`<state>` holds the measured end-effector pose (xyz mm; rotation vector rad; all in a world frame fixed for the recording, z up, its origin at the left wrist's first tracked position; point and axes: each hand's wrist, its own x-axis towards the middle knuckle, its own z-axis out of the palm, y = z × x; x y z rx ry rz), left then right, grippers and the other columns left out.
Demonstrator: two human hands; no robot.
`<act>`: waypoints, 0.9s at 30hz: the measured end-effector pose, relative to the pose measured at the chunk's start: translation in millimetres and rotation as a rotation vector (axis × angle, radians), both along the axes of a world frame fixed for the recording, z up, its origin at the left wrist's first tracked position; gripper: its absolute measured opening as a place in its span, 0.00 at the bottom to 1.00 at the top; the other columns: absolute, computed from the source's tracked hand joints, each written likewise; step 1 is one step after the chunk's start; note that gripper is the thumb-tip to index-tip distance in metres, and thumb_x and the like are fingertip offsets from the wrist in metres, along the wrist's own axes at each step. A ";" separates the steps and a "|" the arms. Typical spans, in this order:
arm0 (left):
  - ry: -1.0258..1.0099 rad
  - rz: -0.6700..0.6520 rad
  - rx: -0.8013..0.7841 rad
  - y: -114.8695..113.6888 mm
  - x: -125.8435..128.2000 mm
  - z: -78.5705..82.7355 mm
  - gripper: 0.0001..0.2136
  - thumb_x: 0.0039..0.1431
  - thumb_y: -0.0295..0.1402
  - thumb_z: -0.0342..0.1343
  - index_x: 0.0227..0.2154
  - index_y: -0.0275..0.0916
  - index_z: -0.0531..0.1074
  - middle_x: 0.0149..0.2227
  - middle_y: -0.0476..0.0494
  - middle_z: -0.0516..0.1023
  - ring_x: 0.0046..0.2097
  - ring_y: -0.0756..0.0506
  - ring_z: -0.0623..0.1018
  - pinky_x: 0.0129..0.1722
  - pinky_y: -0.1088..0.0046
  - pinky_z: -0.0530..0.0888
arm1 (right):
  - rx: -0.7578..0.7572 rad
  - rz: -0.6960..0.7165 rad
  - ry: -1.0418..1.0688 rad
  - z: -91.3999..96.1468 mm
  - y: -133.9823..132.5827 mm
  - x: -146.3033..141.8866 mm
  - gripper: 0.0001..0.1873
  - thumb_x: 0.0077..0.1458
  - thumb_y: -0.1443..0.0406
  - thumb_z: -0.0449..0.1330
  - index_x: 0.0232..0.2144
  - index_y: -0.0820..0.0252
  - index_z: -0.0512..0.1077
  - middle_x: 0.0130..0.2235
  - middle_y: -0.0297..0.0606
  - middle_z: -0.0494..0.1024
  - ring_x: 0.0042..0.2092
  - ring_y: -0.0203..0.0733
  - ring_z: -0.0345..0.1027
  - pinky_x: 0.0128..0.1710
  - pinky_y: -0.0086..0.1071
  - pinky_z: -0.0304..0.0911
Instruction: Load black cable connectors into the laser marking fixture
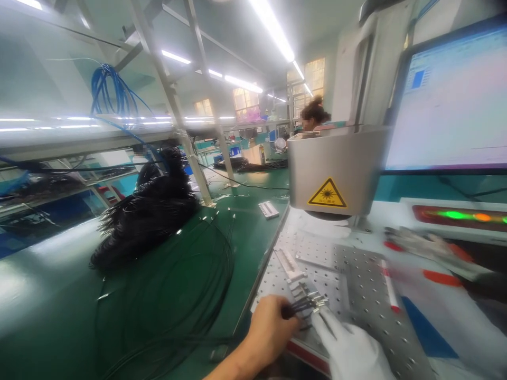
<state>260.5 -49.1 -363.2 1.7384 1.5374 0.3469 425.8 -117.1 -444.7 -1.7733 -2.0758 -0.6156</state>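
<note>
Several black cables (302,305) are pinched in the bare fingers of my left hand (273,324), over the front of a perforated metal plate (330,293). My right hand (350,338), in a white glove, grips the silvery connector ends (318,301) of these cables. Just beyond both hands lies a pale slotted strip fixture (291,266) on the plate. Parts of the connectors are hidden behind the gloved fingers. Black cable runs loosely leftward from my left hand over the green table (158,316).
A laser head (336,169) with a yellow warning triangle overhangs the plate, with a monitor (451,100) to its right. A red-and-white marker (391,287) and gloves (435,250) lie at right. A black cable heap (150,211) stands left. Another person (315,113) is behind.
</note>
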 end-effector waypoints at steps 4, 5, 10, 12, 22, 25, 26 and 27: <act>0.007 0.008 0.017 2.4 -1.5 5.0 0.06 0.45 0.34 0.57 0.21 0.36 0.72 0.21 0.53 0.66 0.29 0.50 0.64 0.28 0.74 0.56 | 0.023 0.017 -0.022 -6.2 0.7 1.8 0.31 0.41 0.76 0.56 0.46 0.45 0.76 0.48 0.28 0.79 0.30 0.40 0.69 0.24 0.32 0.66; 0.008 0.006 0.010 2.9 -1.2 5.6 0.06 0.45 0.34 0.57 0.21 0.36 0.72 0.21 0.53 0.66 0.29 0.50 0.64 0.28 0.74 0.56 | 0.024 0.016 -0.006 -8.0 0.5 2.1 0.31 0.41 0.76 0.56 0.47 0.45 0.76 0.48 0.29 0.79 0.31 0.40 0.69 0.25 0.32 0.65; 0.015 -0.010 -0.022 3.1 0.8 7.0 0.06 0.43 0.34 0.57 0.19 0.38 0.69 0.21 0.53 0.64 0.28 0.50 0.63 0.27 0.74 0.55 | 0.020 -0.014 0.060 -11.4 -1.5 -0.4 0.30 0.44 0.75 0.57 0.50 0.51 0.74 0.47 0.34 0.79 0.34 0.42 0.69 0.28 0.32 0.65; 0.013 -0.015 -0.012 3.3 1.0 7.3 0.06 0.43 0.33 0.56 0.18 0.38 0.66 0.20 0.54 0.62 0.28 0.50 0.62 0.27 0.74 0.55 | -0.001 -0.041 0.038 -10.9 -1.6 -2.2 0.29 0.44 0.74 0.58 0.50 0.50 0.74 0.48 0.36 0.78 0.34 0.43 0.69 0.29 0.33 0.64; -0.008 -0.141 -0.081 10.9 3.1 8.7 0.10 0.47 0.32 0.53 0.16 0.39 0.59 0.19 0.55 0.55 0.26 0.52 0.58 0.26 0.73 0.53 | -0.015 -0.048 0.049 -15.9 3.3 0.0 0.29 0.44 0.73 0.58 0.48 0.44 0.75 0.49 0.37 0.77 0.31 0.41 0.68 0.26 0.32 0.60; -0.010 -0.175 -0.073 12.1 6.2 7.4 0.10 0.47 0.31 0.52 0.16 0.39 0.59 0.19 0.56 0.55 0.25 0.53 0.56 0.26 0.73 0.53 | -0.005 -0.033 0.040 -14.4 3.8 0.6 0.28 0.44 0.74 0.58 0.47 0.45 0.75 0.49 0.35 0.77 0.30 0.40 0.67 0.26 0.31 0.60; -0.003 -0.179 -0.069 12.7 7.1 6.1 0.10 0.47 0.31 0.52 0.16 0.39 0.59 0.18 0.56 0.55 0.24 0.53 0.56 0.26 0.73 0.53 | -0.001 -0.034 0.036 -13.7 3.9 0.7 0.28 0.44 0.74 0.58 0.47 0.46 0.75 0.48 0.35 0.78 0.30 0.39 0.67 0.26 0.31 0.60; 0.001 -0.180 -0.070 13.3 7.9 4.4 0.10 0.47 0.31 0.52 0.16 0.39 0.59 0.18 0.56 0.55 0.24 0.53 0.57 0.26 0.73 0.53 | -0.002 -0.040 0.034 -12.8 3.9 0.6 0.28 0.44 0.74 0.58 0.46 0.46 0.75 0.48 0.35 0.78 0.29 0.39 0.67 0.25 0.30 0.60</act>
